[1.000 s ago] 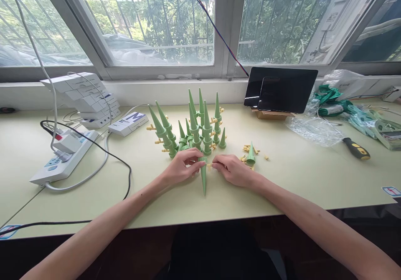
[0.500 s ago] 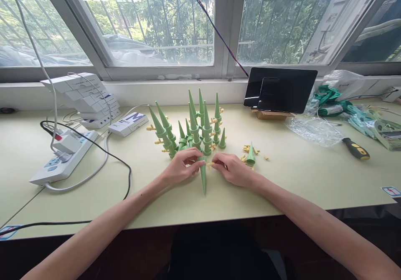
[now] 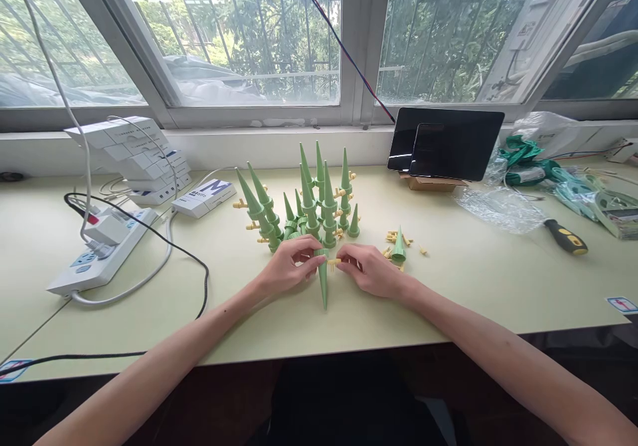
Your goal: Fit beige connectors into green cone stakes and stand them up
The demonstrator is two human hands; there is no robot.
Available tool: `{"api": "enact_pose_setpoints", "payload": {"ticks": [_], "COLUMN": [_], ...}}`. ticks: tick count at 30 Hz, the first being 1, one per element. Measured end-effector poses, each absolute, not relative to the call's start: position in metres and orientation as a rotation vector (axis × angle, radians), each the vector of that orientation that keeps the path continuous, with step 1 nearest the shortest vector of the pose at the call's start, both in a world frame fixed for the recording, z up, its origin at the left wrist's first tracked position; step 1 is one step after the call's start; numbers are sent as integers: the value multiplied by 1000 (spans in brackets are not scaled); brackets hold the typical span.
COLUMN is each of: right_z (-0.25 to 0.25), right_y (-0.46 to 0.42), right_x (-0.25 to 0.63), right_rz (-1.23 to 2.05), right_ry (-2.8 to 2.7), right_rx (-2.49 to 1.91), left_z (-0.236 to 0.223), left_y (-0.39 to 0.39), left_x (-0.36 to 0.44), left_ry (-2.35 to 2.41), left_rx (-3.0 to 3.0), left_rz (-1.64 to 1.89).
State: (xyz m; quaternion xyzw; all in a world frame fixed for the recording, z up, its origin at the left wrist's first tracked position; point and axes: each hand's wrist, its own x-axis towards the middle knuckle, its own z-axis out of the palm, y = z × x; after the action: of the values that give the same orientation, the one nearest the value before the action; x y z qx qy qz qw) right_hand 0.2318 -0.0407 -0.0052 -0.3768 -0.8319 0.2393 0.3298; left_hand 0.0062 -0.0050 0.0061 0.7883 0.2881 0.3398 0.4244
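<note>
Both arms bare, reaching forward and slanting inward. Left forearm [image 3: 179,349]: I note a small dark mole [image 3: 225,311] toward the wrist. Left hand [image 3: 286,266] arched, fingers [image 3: 305,241] above, thumb below, pinching. Right forearm [image 3: 483,330] roughly mirrors the left. Right hand [image 3: 371,272] more curled, fingertips [image 3: 346,253] drawn into a tight pinch. Hands near each other, apart.

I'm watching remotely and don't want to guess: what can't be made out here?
All in the head view:
- Wide end of the held green spike: partly behind the left hand.
- Whether the yellow fitting is seated in it: too small.
- Bases of the rear spikes: behind the front spikes.
</note>
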Motion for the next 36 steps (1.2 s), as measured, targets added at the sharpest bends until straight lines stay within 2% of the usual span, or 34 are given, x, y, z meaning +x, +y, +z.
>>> {"api": "enact_pose_setpoints", "payload": {"ticks": [36], "right_z": [-8], "right_y": [-40], "right_x": [230], "right_rz": [615], "right_ry": [-2179], "right_rx": [-965], "left_z": [7], "left_y": [-14], "left_x": [13], "left_ry": [861], "left_rx": [2082], "left_rz": [788]}}
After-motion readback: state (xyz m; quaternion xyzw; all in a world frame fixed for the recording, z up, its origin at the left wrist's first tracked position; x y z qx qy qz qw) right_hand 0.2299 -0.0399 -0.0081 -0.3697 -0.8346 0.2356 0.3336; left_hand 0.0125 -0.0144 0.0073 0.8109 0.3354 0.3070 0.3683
